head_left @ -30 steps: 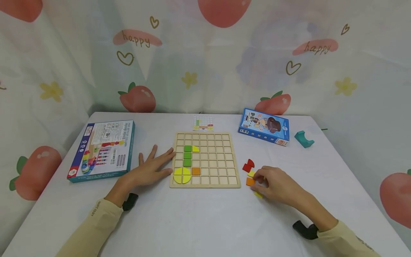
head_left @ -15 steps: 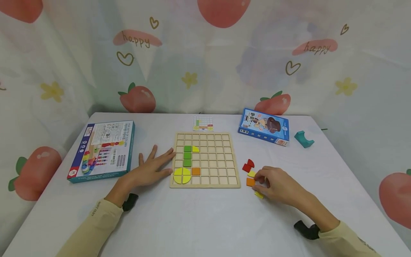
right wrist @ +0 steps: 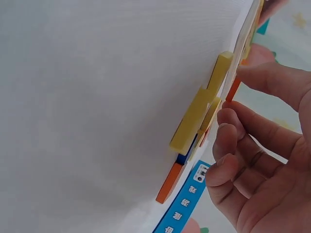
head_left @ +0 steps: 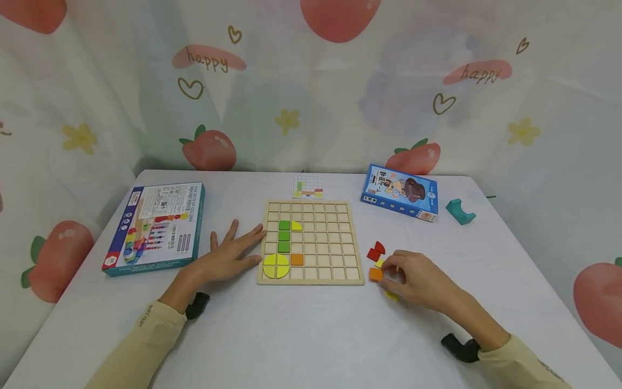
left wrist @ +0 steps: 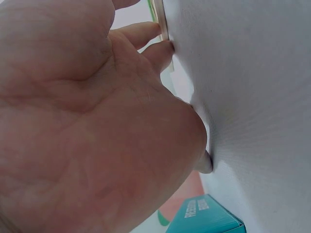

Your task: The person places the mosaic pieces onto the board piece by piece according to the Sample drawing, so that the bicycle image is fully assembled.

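On the curtain [head_left: 311, 148] facing you, you can read "happy" twice, handwritten in brown over pink patches, once towards the left and once towards the right, with heart outlines near each. To your left, the teal box [head_left: 157, 227] bears "FIVE SETS OF COLUMN" near its right-hand edge; its smaller print is too fine for you to make out. The blue box [head_left: 400, 192] shows you white characters on top, apparently ending in "ゲーム", and more white characters along its side, while the dark lettering on your left sleeve [head_left: 146, 337] is illegible.
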### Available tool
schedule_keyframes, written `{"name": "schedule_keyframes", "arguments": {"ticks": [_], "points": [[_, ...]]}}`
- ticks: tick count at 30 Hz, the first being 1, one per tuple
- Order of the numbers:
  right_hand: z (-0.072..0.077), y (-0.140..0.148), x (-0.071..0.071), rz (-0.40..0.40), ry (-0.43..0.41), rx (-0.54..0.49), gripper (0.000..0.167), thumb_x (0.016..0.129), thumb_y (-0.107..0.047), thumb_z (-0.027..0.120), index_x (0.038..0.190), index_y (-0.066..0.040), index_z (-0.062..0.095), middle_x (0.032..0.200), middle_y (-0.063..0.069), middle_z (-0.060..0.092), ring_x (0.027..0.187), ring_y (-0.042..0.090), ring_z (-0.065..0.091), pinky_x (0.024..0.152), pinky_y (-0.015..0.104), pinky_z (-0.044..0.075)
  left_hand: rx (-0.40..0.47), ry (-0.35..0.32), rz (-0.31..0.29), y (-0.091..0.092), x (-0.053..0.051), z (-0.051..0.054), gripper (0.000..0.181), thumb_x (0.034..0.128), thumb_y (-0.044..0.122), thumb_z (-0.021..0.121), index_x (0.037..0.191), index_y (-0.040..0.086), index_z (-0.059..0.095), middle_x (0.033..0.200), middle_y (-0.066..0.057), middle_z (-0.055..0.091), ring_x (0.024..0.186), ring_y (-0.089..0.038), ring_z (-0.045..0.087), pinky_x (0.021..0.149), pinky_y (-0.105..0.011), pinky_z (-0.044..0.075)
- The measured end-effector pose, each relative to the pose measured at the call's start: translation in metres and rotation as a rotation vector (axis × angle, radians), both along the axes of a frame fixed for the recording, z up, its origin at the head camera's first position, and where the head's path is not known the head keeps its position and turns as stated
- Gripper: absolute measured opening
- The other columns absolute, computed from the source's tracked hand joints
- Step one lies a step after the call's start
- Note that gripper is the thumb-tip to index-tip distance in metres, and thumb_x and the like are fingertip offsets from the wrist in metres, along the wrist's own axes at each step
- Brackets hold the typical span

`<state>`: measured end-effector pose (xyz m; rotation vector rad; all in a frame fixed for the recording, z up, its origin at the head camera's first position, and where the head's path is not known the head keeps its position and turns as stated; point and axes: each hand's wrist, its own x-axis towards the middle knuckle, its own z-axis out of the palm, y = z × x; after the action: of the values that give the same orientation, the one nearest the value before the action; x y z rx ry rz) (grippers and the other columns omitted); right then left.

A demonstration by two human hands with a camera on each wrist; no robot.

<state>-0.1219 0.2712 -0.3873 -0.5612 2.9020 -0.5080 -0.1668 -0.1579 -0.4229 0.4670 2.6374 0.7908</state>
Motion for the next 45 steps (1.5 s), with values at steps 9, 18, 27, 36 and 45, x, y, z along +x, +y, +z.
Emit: {"name": "schedule_keyframes", "arguments": {"ticks": [9, 18, 27, 36, 45], "points": [[-0.001, -0.014, -0.005, 0.017, 0.034, -0.009, 0.023, 0.087, -0.025, 0.086, 0.106, -0.013, 0.079, 0.086, -0.006, 0.065, 0.084, 0.011, 0.057, 0.069, 0.019, 0.052, -0.006, -0.003, 0.002, 0.000, 0.000, 0.000, 0.072, 0.1064, 0.044, 0.059, 0.169, 0.027, 0.029, 0.180, -0.001, 0.016, 0.164, -0.047, -0.020, 0.116, -0.082, -0.024], [-0.001, -0.033, -0.013, 0.040, 0.043, 0.006, 0.022, 0.091, -0.025, 0.083, 0.108, -0.012, 0.080, 0.089, -0.004, 0.067, 0.084, 0.011, 0.057, 0.074, 0.025, 0.055, -0.008, 0.011, 0.001, 0.000, 0.000, 0.000, 0.072, 0.1064, 0.044, 0.059, 0.169, 0.027, 0.029, 0.180, -0.001, 0.018, 0.164, -0.048, -0.019, 0.116, -0.083, -0.023], [-0.003, -0.051, -0.020, 0.070, 0.043, 0.013, 0.023, 0.091, -0.027, 0.082, 0.107, -0.012, 0.079, 0.089, -0.005, 0.066, 0.082, 0.011, 0.056, 0.073, 0.025, 0.052, 0.000, 0.013, 0.003, 0.000, 0.000, -0.001, 0.071, 0.1063, 0.044, 0.060, 0.169, 0.027, 0.030, 0.180, -0.001, 0.018, 0.164, -0.048, -0.019, 0.116, -0.083, -0.023], [-0.003, -0.071, -0.025, 0.112, 0.069, 0.015, 0.020, 0.091, -0.026, 0.081, 0.104, -0.011, 0.079, 0.087, -0.004, 0.063, 0.078, 0.009, 0.053, 0.070, 0.025, 0.047, -0.001, 0.016, 0.003, 0.000, -0.001, -0.002, 0.071, 0.1062, 0.044, 0.060, 0.169, 0.028, 0.030, 0.180, 0.000, 0.018, 0.164, -0.048, -0.018, 0.116, -0.083, -0.023], [-0.004, -0.088, -0.028, 0.132, 0.067, -0.005, 0.022, 0.091, -0.025, 0.080, 0.108, -0.011, 0.079, 0.090, -0.003, 0.066, 0.081, 0.010, 0.055, 0.071, 0.022, 0.051, -0.003, 0.014, 0.002, 0.000, -0.001, -0.002, 0.071, 0.1061, 0.045, 0.060, 0.169, 0.028, 0.030, 0.180, 0.000, 0.018, 0.165, -0.047, -0.018, 0.116, -0.082, -0.023]]}}
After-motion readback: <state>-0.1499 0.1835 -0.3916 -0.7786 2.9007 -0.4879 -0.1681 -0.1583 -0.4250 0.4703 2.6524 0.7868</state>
